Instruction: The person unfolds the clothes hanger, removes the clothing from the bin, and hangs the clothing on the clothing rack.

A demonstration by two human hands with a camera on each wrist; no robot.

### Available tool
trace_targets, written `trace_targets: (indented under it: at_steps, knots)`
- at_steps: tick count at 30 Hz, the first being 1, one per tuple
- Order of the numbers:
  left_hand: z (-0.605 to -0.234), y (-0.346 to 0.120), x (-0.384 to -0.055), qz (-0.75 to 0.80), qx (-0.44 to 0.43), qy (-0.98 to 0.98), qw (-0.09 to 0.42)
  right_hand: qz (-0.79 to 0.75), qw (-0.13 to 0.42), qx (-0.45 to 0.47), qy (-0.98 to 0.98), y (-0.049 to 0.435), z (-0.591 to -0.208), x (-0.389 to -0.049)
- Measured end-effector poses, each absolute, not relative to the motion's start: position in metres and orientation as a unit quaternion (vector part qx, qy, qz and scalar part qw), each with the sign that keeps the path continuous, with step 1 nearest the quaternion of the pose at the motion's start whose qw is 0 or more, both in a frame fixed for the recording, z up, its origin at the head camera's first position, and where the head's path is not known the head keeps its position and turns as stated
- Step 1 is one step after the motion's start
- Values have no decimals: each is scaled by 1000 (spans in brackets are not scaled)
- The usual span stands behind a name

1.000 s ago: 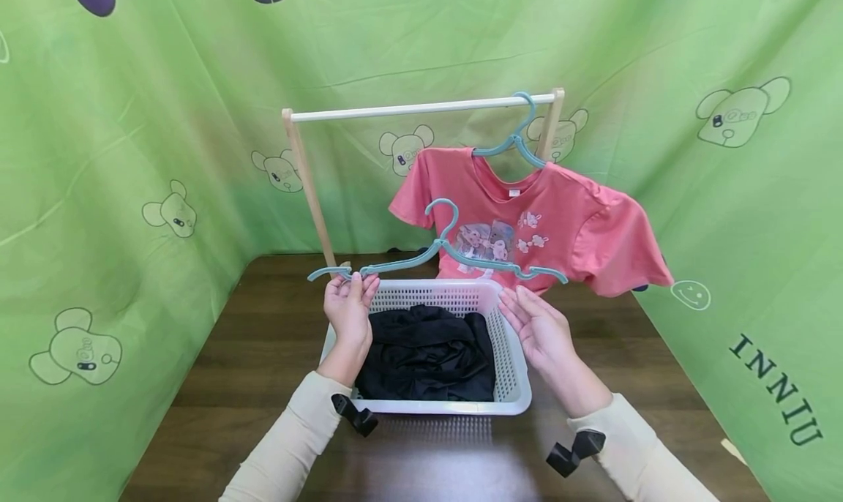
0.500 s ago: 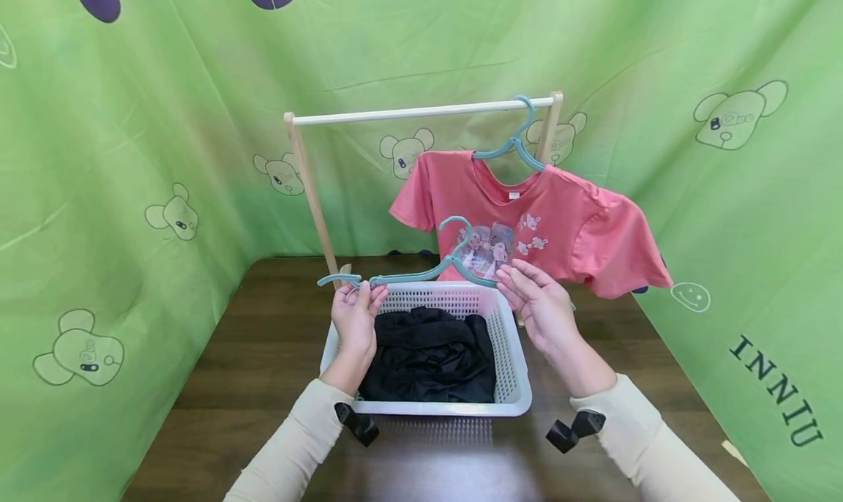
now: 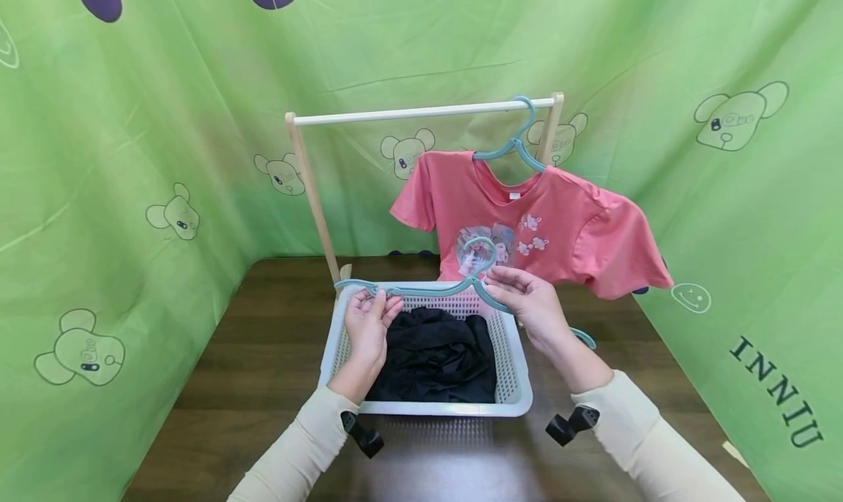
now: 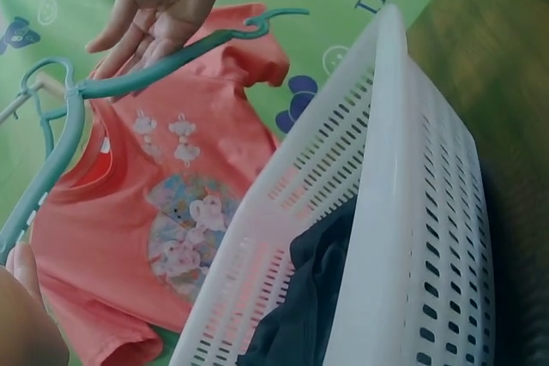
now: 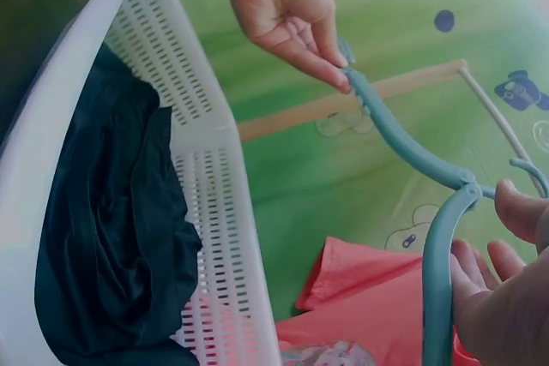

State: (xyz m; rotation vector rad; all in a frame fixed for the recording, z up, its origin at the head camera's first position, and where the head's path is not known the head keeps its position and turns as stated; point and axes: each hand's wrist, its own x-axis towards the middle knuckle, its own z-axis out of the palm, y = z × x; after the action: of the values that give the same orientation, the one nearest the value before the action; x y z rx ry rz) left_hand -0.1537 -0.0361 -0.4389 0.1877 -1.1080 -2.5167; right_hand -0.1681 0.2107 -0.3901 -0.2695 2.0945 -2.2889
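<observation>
A light blue plastic hanger [image 3: 435, 292] is held up over the far side of the basket, its hook upward. My left hand [image 3: 370, 330] pinches one arm of it near the end, thumb against fingertips, as the right wrist view confirms. Against the other arm, close to the hook, rest the fingers of my right hand [image 3: 532, 308]; its thumb [image 5: 519, 212] stands apart from the hanger. Below, black folded cloth [image 3: 443, 359] lies in the white perforated basket [image 3: 435, 409]. Behind hangs a pink T-shirt [image 3: 560, 216] on a second blue hanger [image 3: 494, 154].
A small rack with a white rail [image 3: 408, 113] and wooden posts [image 3: 312, 187] stands at the back of the brown wooden table [image 3: 230, 385]. The T-shirt's hanger hooks over the rail's right end. A green printed curtain [image 3: 165, 85] surrounds the table.
The hanger has come lower and shifted right, its right arm swinging nearer. My right hand has moved from the hanger's right end in toward the hook; my left hand follows slightly right, still pinching.
</observation>
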Motion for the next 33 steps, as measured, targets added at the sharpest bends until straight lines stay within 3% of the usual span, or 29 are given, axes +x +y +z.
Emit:
trace_targets:
  at_steps: [12,24,33]
  knots:
    - [-437,-29,-152,-899,80,-396,169,-621,-46,-98,777,204,-397,-172]
    - [-437,-30,-153,-904,86,-392,145,-603,-56,-98,789,205,-394,-174]
    - [-438,-32,-150,-901,92,-406,118,-605,-109,-110,781,208,-393,-177]
